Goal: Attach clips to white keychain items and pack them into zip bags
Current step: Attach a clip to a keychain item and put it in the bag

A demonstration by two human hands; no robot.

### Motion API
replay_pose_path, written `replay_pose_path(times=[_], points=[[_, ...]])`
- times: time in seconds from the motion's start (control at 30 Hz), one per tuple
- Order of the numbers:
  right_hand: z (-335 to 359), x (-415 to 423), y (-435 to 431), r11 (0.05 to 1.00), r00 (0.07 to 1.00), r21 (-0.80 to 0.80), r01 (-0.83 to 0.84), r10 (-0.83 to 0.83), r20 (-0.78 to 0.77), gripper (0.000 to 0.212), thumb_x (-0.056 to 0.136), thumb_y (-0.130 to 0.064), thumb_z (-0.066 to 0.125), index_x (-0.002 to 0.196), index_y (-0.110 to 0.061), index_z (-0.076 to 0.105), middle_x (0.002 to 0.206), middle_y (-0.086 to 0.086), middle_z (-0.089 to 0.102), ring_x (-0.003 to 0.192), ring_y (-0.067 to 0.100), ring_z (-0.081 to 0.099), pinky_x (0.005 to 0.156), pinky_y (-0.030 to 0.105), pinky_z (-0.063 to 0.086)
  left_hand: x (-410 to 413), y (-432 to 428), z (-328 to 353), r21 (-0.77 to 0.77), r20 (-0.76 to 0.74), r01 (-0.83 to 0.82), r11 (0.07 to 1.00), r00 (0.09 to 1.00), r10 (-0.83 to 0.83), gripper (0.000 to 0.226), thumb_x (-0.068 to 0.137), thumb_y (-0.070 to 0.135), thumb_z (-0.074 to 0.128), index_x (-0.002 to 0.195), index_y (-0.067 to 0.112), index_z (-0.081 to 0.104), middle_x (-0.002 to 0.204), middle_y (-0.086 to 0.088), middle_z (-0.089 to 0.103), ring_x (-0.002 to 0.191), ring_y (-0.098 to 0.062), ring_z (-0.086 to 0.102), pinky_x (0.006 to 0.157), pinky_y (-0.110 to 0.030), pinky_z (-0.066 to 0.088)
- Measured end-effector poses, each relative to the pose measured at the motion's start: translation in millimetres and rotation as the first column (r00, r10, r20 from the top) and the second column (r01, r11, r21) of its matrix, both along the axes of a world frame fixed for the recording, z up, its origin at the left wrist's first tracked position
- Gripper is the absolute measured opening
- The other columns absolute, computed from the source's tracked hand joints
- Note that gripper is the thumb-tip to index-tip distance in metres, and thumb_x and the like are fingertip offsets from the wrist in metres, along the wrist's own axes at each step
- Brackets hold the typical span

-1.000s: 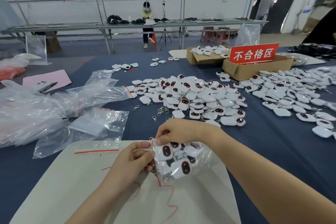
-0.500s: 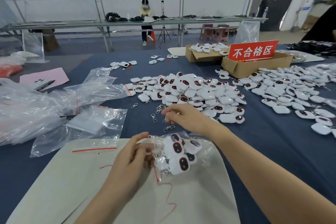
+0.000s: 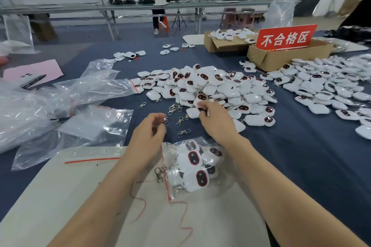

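1. Well to the left of the left hand's pinch, empty zip bags (image 3: 66,106) lie crumpled on the blue cloth (image 3: 301,146), and red seal strips show on some of them. Beyond them a pink sheet (image 3: 40,70) carries a dark pen (image 3: 34,81).
2. Next comes the left hand (image 3: 147,138), raised over the near part of the cloth. Its thumb and forefinger are pinched on a small metal clip (image 3: 165,120), and the other fingers are curled in.
3. Just right of that pinch, between the two hands, loose clips (image 3: 180,121) are scattered on the cloth, touching neither hand.
4. Nearer the person than the pinch, between the forearms, a filled zip bag (image 3: 220,176) lies on a pale mat (image 3: 80,196). It holds several white pieces with dark oval faces. Its red-striped mouth faces left, and metal hooks (image 3: 160,174) poke out there.
5. Then the right hand (image 3: 217,122) reaches to the near edge of the heap. Its thumb and bent fingers grip a white keychain item (image 3: 191,113). I cannot tell whether the item is lifted off the cloth.
6. Just beyond that grip, the main pile (image 3: 210,86) of keychain pieces spreads out, some face up and some face down.
7. Further back and to the right of the grip stand two cardboard boxes (image 3: 281,60), one bearing a red sign (image 3: 285,37). A second spread (image 3: 331,90) of white pieces lies to the right.
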State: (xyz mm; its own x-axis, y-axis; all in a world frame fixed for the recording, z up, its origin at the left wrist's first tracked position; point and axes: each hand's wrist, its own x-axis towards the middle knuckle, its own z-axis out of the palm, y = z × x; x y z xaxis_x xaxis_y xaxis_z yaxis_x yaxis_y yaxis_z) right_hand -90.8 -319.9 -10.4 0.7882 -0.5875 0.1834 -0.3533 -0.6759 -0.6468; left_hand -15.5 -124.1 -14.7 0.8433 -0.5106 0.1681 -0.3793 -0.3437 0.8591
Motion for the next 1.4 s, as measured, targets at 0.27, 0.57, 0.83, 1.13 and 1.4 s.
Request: replay_pose_path(times=[0.27,0.57,0.83,1.13,1.4], points=[[-14,6,-2,0.993,1.0,-0.116,-0.013,0.014,0.009,0.035,0.103,-0.034,0.045,0.136,-0.03,0.056,0.129,-0.001,0.059,0.111,0.022,0.06,0.089,0.037,0.047,45,-52,-8,0.409,0.29,0.028,0.912,0.944,-0.16,0.073,0.095,0.056,0.058,0.157,0.03,0.029,0.166,-0.015,0.017,0.152,-0.035,0.016,0.123,-0.049,0.017],[-17,8,-11,0.995,0.997,-0.05,-0.081,0.081,0.006,0.049,0.094,-0.044,0.062,0.14,-0.031,0.053,0.13,-0.003,0.059,0.117,0.02,0.057,0.096,0.04,0.048,67,-72,-10,0.476,0.347,0.045,0.878,0.908,-0.234,0.055,0.101,0.057,0.042,0.145,0.024,0.051,0.153,-0.005,0.046,0.146,-0.026,0.034,0.121,-0.05,0.024],[-17,5,-18,0.978,0.983,0.11,-0.175,0.168,0.067,0.065,0.09,-0.025,0.072,0.147,-0.033,0.042,0.111,-0.017,0.049,0.082,0.005,0.05,0.092,0.035,0.048,53,-63,-5,0.356,0.305,0.16,0.921,0.911,-0.276,0.037,0.1,0.037,0.059,0.131,0.017,0.06,0.134,0.0,0.061,0.129,-0.02,0.05,0.11,-0.035,0.038],[-11,2,-11,0.956,0.945,0.106,-0.275,0.248,0.215,0.034,0.091,-0.007,0.068,0.099,-0.04,0.067,0.1,-0.011,0.056,0.075,0.002,0.053,0.075,0.015,0.043,23,-38,-2,0.047,0.109,0.291,0.955,0.949,-0.295,0.024,0.102,0.041,0.055,0.124,0.036,0.064,0.101,0.02,0.069,0.093,0.006,0.06,0.077,-0.009,0.042],[-6,8,1,0.897,0.861,0.198,-0.395,0.286,0.421,0.043,0.09,0.004,0.062,0.095,-0.038,0.07,0.097,-0.021,0.07,0.089,-0.002,0.065,0.08,0.012,0.047,25,-38,-3,-0.095,-0.019,0.331,0.939,0.942,-0.335,0.028,0.099,0.029,0.065,0.127,0.031,0.063,0.095,0.021,0.071,0.092,-0.001,0.067,0.08,-0.01,0.049]])
